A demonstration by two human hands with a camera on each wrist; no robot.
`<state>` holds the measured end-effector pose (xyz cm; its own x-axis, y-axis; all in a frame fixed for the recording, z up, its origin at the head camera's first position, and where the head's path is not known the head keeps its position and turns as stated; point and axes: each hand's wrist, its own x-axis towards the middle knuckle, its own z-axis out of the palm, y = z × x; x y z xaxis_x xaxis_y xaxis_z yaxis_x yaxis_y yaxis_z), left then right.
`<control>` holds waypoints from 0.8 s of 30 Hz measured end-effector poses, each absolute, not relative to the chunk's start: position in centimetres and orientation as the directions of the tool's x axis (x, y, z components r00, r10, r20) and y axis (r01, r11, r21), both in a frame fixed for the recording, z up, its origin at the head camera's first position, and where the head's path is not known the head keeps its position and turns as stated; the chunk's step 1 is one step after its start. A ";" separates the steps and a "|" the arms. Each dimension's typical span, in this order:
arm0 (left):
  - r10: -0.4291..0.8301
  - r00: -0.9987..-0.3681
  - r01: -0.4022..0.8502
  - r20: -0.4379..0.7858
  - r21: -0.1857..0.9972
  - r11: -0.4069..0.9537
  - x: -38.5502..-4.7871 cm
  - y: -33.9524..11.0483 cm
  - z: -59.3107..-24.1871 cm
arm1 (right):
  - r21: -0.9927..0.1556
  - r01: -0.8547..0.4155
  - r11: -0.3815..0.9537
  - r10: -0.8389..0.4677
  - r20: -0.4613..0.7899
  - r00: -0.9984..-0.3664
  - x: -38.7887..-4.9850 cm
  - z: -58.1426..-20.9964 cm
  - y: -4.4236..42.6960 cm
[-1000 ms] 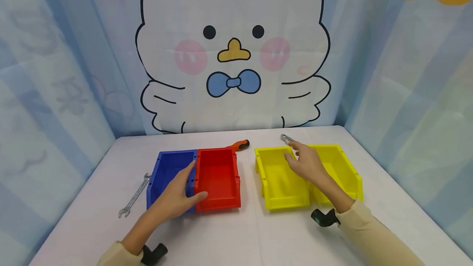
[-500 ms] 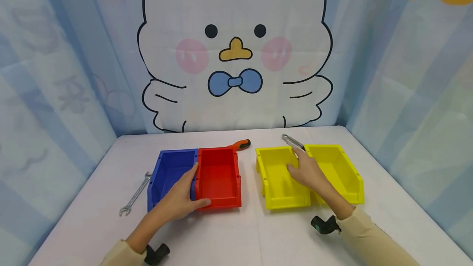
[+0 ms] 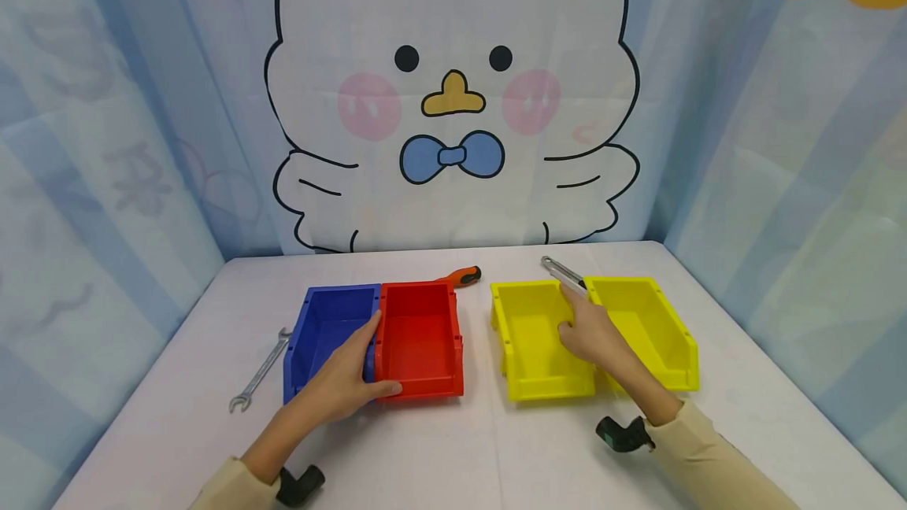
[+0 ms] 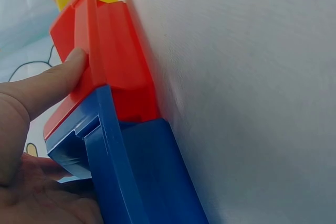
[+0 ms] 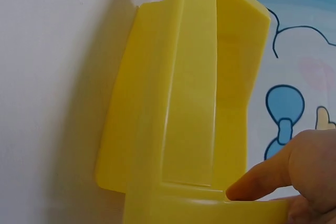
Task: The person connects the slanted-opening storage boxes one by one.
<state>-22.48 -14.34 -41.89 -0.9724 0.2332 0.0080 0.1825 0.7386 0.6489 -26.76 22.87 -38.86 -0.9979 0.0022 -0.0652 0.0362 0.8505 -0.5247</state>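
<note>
Left grip seems to pinch the red bin by its side, where the blue bin touches it. Side by side on the worktop, one hand can reach both. Right grip holds the left yellow bin by its wall, thumb inside, likely because thin walls are easy to grab.

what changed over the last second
The right hand drew back from over the silver tool and lowered; it now appears to pinch the wall of the left yellow bin, thumb inside. The left hand came down slightly, its thumb now touching the red bin; whether it grips is unclear. Those bins, the blue bin, right yellow bin, wrench and orange-handled tool stayed put.
</note>
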 end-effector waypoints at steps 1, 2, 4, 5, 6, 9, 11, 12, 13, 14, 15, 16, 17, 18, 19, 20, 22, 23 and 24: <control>0.234 -0.972 0.183 0.007 0.646 0.741 -22.5 -14.4 -41.9 | -0.528 0.039 0.848 0.006 -0.064 -0.998 -26.8 -38.9 22.9; 0.235 -0.972 0.184 0.007 0.645 0.742 -22.5 -14.4 -41.9 | -0.531 0.041 0.846 0.009 -0.062 -0.998 -26.7 -38.8 22.9; 0.239 -0.971 0.189 0.009 0.642 0.743 -22.5 -14.5 -41.9 | -0.536 0.040 0.843 0.013 -0.054 -0.998 -26.6 -38.8 22.8; 0.241 -0.970 0.191 0.009 0.641 0.743 -22.5 -14.5 -41.9 | -0.538 0.038 0.842 0.014 -0.049 -0.999 -26.6 -38.7 22.8; 0.243 -0.970 0.192 0.009 0.641 0.743 -22.6 -14.5 -41.8 | -0.539 0.036 0.841 0.014 -0.045 -0.999 -26.6 -38.7 22.8; 0.249 -0.969 0.195 0.008 0.643 0.741 -22.6 -14.4 -41.7 | -0.537 0.026 0.843 0.011 -0.031 -0.999 -26.5 -38.5 22.7; 0.249 -0.969 0.191 0.003 0.647 0.738 -22.5 -14.4 -41.6 | -0.536 0.016 0.844 0.005 -0.021 -1.000 -26.5 -38.4 22.6; 0.249 -0.969 0.190 0.001 0.649 0.736 -22.5 -14.4 -41.6 | -0.534 0.006 0.846 -0.002 -0.013 -1.000 -26.5 -38.4 22.5; 0.251 -0.968 0.191 0.001 0.652 0.734 -22.6 -14.5 -41.6 | -0.534 -0.003 0.846 -0.008 -0.006 -1.000 -26.6 -38.3 22.4; 0.254 -0.967 0.194 0.003 0.653 0.732 -22.6 -14.5 -41.7 | -0.535 -0.013 0.845 -0.016 -0.001 -1.000 -26.7 -38.3 22.3; 0.255 -0.967 0.195 0.004 0.655 0.730 -22.6 -14.5 -41.7 | -0.535 -0.025 0.844 -0.025 0.007 -1.000 -26.7 -38.2 22.2; 0.258 -0.966 0.199 0.008 0.656 0.728 -22.6 -14.5 -41.7 | -0.533 -0.036 0.845 -0.032 0.017 -0.999 -26.8 -38.2 22.2; 0.259 -0.966 0.203 0.011 0.656 0.727 -22.6 -14.5 -41.8 | -0.532 -0.049 0.845 -0.041 0.027 -0.999 -26.9 -38.1 22.1; 0.262 -0.965 0.207 0.014 0.656 0.726 -22.6 -14.5 -41.8 | -0.532 -0.058 0.845 -0.047 0.033 -0.998 -26.9 -38.0 21.9; 0.264 -0.964 0.210 0.017 0.655 0.726 -22.6 -14.6 -41.8 | -0.534 -0.065 0.843 -0.053 0.038 -0.998 -27.0 -37.9 21.8; 0.264 -0.964 0.212 0.020 0.654 0.726 -22.5 -14.6 -41.8 | -0.534 -0.070 0.842 -0.056 0.041 -0.998 -27.1 -37.8 21.7; 0.263 -0.965 0.212 0.020 0.654 0.727 -22.6 -14.6 -41.9 | -0.537 -0.074 0.840 -0.059 0.045 -0.997 -27.3 -37.5 21.4; 0.263 -0.965 0.213 0.022 0.653 0.727 -22.6 -14.6 -41.9 | -0.540 -0.073 0.838 -0.058 0.045 -0.997 -27.4 -37.3 21.3; 0.263 -0.964 0.214 0.023 0.653 0.727 -22.6 -14.5 -41.8 | -0.546 -0.074 0.834 -0.059 0.046 -0.997 -27.4 -37.2 21.2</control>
<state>-22.58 -14.54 -41.85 -0.9644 0.2633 0.0225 0.2137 0.7270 0.6525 -27.43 21.20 -37.18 -0.9972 -0.0587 0.0455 -0.0741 0.8345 -0.5460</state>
